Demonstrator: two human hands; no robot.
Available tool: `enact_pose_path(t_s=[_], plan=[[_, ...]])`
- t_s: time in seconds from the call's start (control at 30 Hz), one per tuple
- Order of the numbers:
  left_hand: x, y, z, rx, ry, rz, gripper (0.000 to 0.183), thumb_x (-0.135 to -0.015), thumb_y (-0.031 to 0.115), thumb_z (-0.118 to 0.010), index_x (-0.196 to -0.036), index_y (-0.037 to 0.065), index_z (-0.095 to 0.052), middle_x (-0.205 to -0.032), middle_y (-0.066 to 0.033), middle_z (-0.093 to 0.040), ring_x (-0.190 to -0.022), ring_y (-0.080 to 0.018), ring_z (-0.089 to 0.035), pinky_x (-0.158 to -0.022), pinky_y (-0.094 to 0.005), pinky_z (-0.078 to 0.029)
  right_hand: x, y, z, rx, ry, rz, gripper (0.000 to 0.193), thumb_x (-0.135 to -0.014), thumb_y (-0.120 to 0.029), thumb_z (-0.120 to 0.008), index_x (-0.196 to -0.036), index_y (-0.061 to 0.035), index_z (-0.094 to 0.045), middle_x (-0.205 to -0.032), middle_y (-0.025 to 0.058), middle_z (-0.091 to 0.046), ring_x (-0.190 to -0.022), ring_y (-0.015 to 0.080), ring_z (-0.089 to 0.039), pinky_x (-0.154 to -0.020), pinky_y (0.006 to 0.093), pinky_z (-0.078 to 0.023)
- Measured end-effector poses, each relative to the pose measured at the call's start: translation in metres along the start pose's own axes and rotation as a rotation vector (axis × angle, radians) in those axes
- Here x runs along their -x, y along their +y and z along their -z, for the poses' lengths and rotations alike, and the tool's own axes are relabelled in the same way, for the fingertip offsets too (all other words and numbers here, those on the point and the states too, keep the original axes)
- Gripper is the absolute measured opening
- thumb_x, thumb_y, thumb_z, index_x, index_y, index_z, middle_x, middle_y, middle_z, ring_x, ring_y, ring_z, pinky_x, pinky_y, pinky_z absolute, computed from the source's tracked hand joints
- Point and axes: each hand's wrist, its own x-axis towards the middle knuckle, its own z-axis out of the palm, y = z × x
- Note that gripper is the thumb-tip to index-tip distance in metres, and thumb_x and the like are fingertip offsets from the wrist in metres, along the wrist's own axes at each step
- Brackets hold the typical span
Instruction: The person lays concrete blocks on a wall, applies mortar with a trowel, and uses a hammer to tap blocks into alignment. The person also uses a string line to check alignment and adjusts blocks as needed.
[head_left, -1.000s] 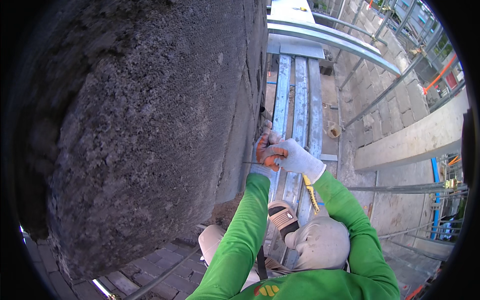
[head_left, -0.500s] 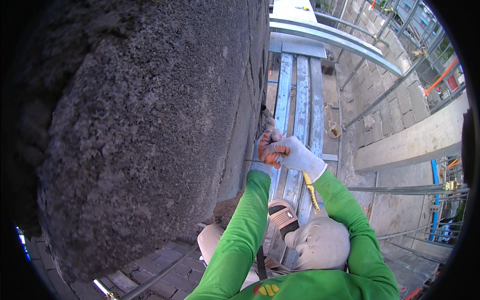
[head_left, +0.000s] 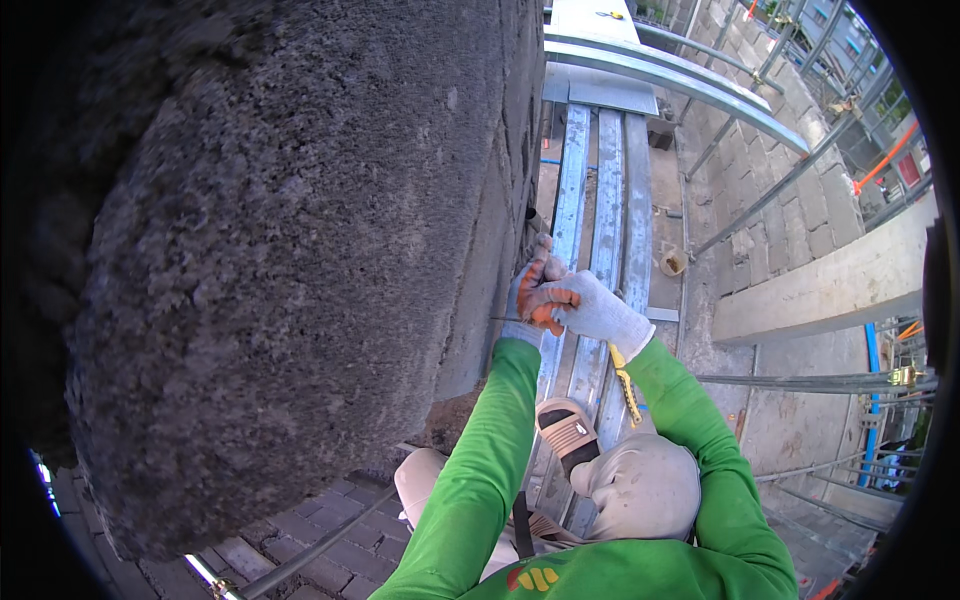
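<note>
Little was changed, progress seemingly slight: left hand (head_left: 528, 290) and right hand (head_left: 602, 314) were kept curled together beside the wall (head_left: 330, 230), near a rod (head_left: 498, 319); anything gripped could not be discerned.

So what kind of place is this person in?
Probably a building site: metal planks lie underfoot like a scaffold's walkway, a scaffold tube slants across the lower left, and an unplastered block wall stands on the right.
</note>
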Motion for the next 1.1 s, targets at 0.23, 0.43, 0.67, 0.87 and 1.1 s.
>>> enact_pose_path(t_s=[0.23, 0.43, 0.67, 0.87, 1.1], plan=[[-0.011, 0.002, -0.006, 0.095, -0.036, 0.051, 0.051, -0.104, 0.009, -0.059, -0.154, 0.012, -0.048, -0.091, 0.0019, -0.045, -0.083, -0.0144, -0.048, -0.082, -0.0309, -0.045, 0.003, -0.007, 0.015, -0.110, -0.097, -0.120, 0.023, -0.084, 0.007, -0.065, -0.103, 0.0003, -0.075, -0.073, 0.0100, -0.067, -0.066, 0.0135, -0.065, -0.064, 0.0313, -0.052], [-0.005, -0.011, -0.009, -0.019, 0.086, 0.041, 0.048, -0.109, 0.020, -0.053, -0.155, 0.012, -0.044, -0.091, 0.0017, -0.049, -0.085, -0.0152, -0.050, -0.085, -0.0327, -0.045, 0.006, -0.007, 0.022, -0.021, -0.153, -0.216, 0.027, -0.083, 0.009, -0.062, -0.104, -0.0002, -0.076, -0.070, 0.0108, -0.069, -0.065, 0.0146, -0.069, -0.064, 0.0300, -0.054], [-0.014, -0.008, -0.003, 0.391, 0.110, 0.162, 0.030, -0.111, 0.025, -0.052, -0.133, 0.008, -0.065, -0.083, 0.0018, -0.039, -0.076, -0.0162, -0.043, -0.077, -0.0350, -0.042, 0.002, -0.005, 0.015, 0.118, -0.106, -0.096, 0.015, -0.085, 0.008, -0.063, -0.095, 0.0034, -0.073, -0.065, 0.0122, -0.067, -0.062, 0.0157, -0.071, -0.060, 0.0308, -0.054], [-0.008, -0.003, -0.005, 0.047, 0.224, 0.045, 0.040, -0.111, 0.021, -0.049, -0.150, 0.010, -0.054, -0.086, 0.0004, -0.042, -0.081, -0.0166, -0.047, -0.081, -0.0370, -0.045, -0.007, -0.011, 0.018, -0.007, -0.189, -0.246, 0.006, -0.088, 0.004, -0.063, -0.092, 0.0059, -0.067, -0.062, 0.0125, -0.065, -0.063, 0.0153, -0.072, -0.059, 0.0313, -0.054], [-0.001, -0.011, 0.034, 0.015, 0.268, 0.080, 0.045, -0.112, 0.020, -0.045, -0.157, 0.011, -0.045, -0.105, -0.0027, -0.059, -0.097, -0.0192, -0.059, -0.096, -0.0396, -0.049, -0.013, -0.023, 0.029, 0.045, -0.272, -0.380, 0.009, -0.092, -0.003, -0.064, -0.096, 0.0038, -0.067, -0.076, 0.0097, -0.070, -0.068, 0.0146, -0.074, -0.063, 0.0312, -0.057]])
